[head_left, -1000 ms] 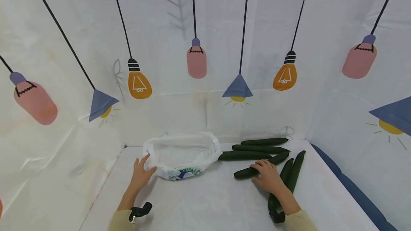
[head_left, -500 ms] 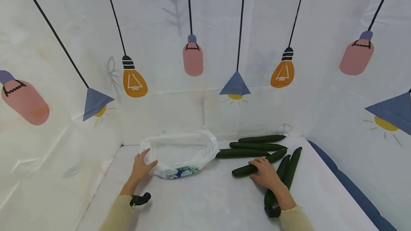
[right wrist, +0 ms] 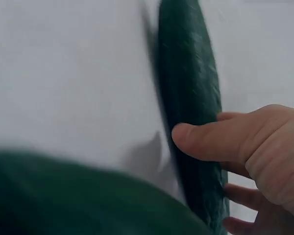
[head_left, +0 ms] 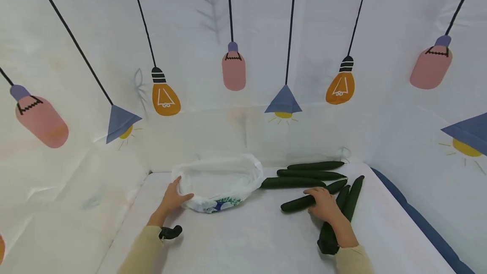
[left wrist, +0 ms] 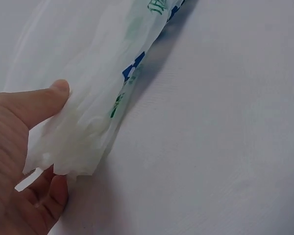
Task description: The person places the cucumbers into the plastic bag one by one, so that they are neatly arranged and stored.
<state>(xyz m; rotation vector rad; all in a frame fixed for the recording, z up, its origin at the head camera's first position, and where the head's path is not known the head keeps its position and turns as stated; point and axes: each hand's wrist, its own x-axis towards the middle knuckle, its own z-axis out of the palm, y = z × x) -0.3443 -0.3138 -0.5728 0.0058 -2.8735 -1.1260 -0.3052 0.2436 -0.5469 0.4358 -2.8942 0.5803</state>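
A white plastic bag [head_left: 213,181] with green and blue print lies with its wide mouth up, left of centre in the head view. My left hand [head_left: 172,200] holds its left end; in the left wrist view the thumb [left wrist: 44,100] lies over the film and curled fingers [left wrist: 54,196] are behind it. My right hand [head_left: 324,205] grips a dark green cucumber [head_left: 297,204] around its middle. In the right wrist view, the thumb [right wrist: 201,140] presses one side of that cucumber and the fingers reach round the other.
Behind the gripped cucumber, three more cucumbers [head_left: 312,175] lie roughly parallel, the nearest by the bag's right side. Further cucumbers [head_left: 354,198] slant beside and under my right forearm. All lie on a white table [head_left: 243,244] against a lamp-printed wall covering [head_left: 251,134].
My left hand has shifted slightly right, further over the bag's edge. My right hand has slid a little to the right along the cucumber. The head view has wavered slightly.
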